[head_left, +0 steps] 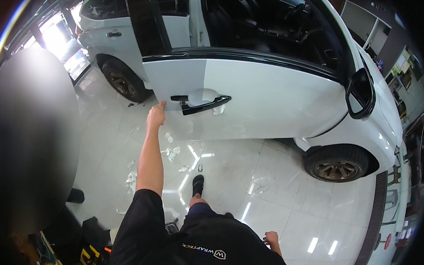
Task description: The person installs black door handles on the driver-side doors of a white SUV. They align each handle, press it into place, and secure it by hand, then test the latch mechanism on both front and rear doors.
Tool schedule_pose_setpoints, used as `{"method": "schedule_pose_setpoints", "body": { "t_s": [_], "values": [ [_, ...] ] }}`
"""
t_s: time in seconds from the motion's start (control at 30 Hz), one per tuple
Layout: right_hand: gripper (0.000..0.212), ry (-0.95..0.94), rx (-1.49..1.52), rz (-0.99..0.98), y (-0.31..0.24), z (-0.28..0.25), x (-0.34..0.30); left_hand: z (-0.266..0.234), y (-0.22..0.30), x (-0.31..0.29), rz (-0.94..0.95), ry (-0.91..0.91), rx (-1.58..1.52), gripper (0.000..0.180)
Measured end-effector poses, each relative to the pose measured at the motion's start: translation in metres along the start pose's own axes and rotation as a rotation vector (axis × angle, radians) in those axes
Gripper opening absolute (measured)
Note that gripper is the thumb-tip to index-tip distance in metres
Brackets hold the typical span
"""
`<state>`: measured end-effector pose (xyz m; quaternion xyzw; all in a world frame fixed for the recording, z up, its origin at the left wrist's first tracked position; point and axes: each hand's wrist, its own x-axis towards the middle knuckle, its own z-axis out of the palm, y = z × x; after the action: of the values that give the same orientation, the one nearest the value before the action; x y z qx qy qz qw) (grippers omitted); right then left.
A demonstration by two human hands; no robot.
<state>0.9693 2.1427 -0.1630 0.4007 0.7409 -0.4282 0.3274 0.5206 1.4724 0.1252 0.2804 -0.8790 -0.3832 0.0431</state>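
A: What is shown in the head view, and where is the door placed?

B: The front door (pixel 276 100) of a white car (pixel 379 134) is swung open, and it is placed in the upper middle, ahead of the person (pixel 176 258). Its rear part is seen in a greyer tone than the rest.

A: How is the door reached?

B: The left arm (pixel 151 163) is stretched forward, and the left hand (pixel 156 115) is placed at the rear edge of the door, near the black handle (pixel 206 106).

A: And the fingers of this hand?

B: They are seen bent at the edge, but it cannot be told if the edge is pinched or only touched.

A: Where is the right hand (pixel 272 240) kept?

B: It is held low beside the body, well apart from the car. Its fingers are seen partly curled; whether they are pressed together cannot be told, as they are shown too small.

A: What else is found there?

B: 1 side mirror (pixel 360 94) is mounted near the door's front end, and 2 wheels (pixel 337 165) are seen. On the glossy tiled floor (pixel 275 205), crumpled white scraps (pixel 172 153) are scattered, and 1 black shoe (pixel 198 183) is seen near them.
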Motion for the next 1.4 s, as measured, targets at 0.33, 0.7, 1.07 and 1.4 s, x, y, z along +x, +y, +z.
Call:
{"method": "schedule_pose_setpoints", "body": {
  "t_s": [0.33, 0.7, 1.07, 1.4],
  "values": [
    [0.027, 0.069, 0.361, -0.013, -0.173, 0.081, -0.020, 0.057, 0.059, 0.195, 0.077, -0.024, 0.082, 0.066],
    [0.029, -0.079, 0.153, -0.209, -0.297, 0.164, -0.049, 0.149, -0.358, -0.065, -0.284, -1.241, 0.739, 0.040],
    [0.031, -0.117, 0.122, 0.081, -0.199, 0.117, 0.026, 0.120, -0.376, -0.106, -0.196, -1.078, 0.512, 0.054],
    [0.028, -0.092, 0.269, -0.159, -0.255, 0.157, -0.009, 0.133, -0.244, -0.026, 0.150, -0.652, 0.114, 0.045]
  ]
}}
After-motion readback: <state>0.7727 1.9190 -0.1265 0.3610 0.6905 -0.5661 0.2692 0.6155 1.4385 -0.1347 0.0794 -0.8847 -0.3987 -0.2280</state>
